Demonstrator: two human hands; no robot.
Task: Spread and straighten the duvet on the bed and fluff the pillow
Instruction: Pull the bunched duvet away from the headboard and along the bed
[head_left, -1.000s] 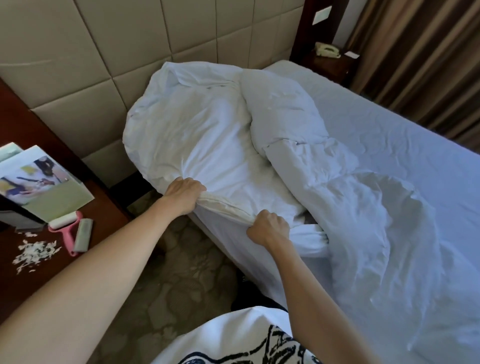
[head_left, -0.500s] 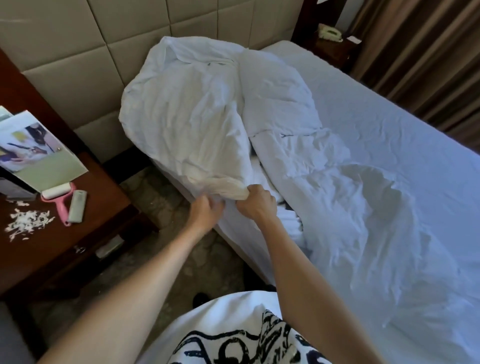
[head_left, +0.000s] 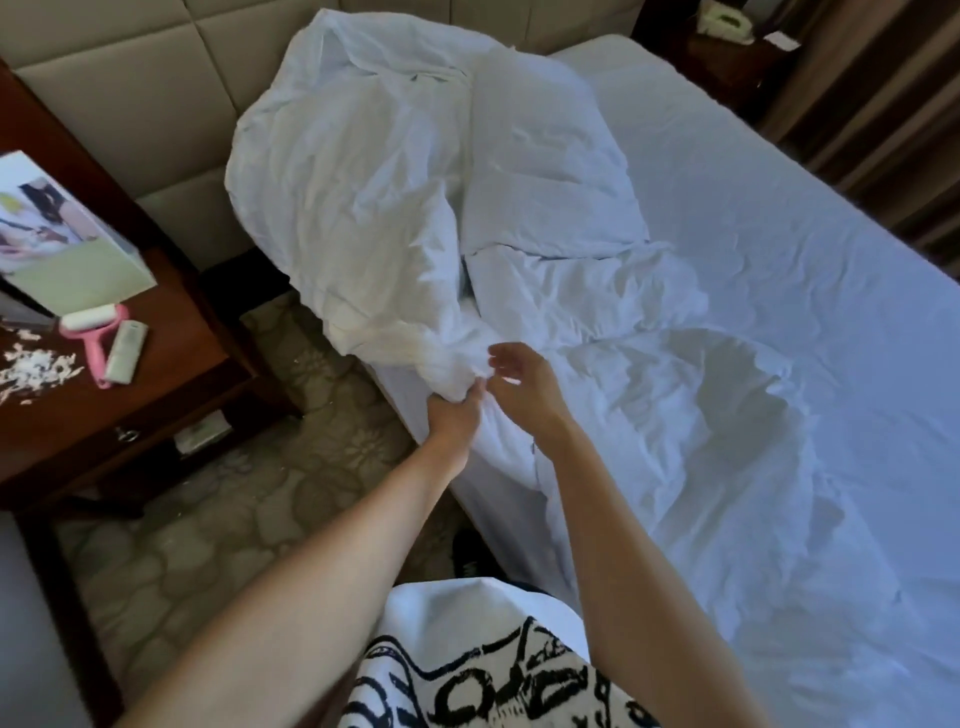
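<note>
A white duvet (head_left: 363, 208) lies bunched and folded over at the head of the bed (head_left: 805, 249), its rumpled lower part trailing down the near side of the mattress. My left hand (head_left: 454, 413) grips a gathered corner of the duvet at the bed's near edge. Right beside it, my right hand (head_left: 522, 382) hovers with loosely spread fingers, holding nothing. A pillow cannot be told apart from the heaped bedding.
A dark wooden nightstand (head_left: 171, 364) stands at the left with a pink lint roller (head_left: 93, 332), a white remote (head_left: 123, 351), paper scraps and a printed box. A padded headboard (head_left: 130, 67) is behind. Patterned carpet (head_left: 234, 519) lies between nightstand and bed. Brown curtains (head_left: 883, 104) hang at far right.
My right hand has let go of the duvet edge and opened. My left hand moved right and now holds the bunched corner alone. The view pulled back a little.
</note>
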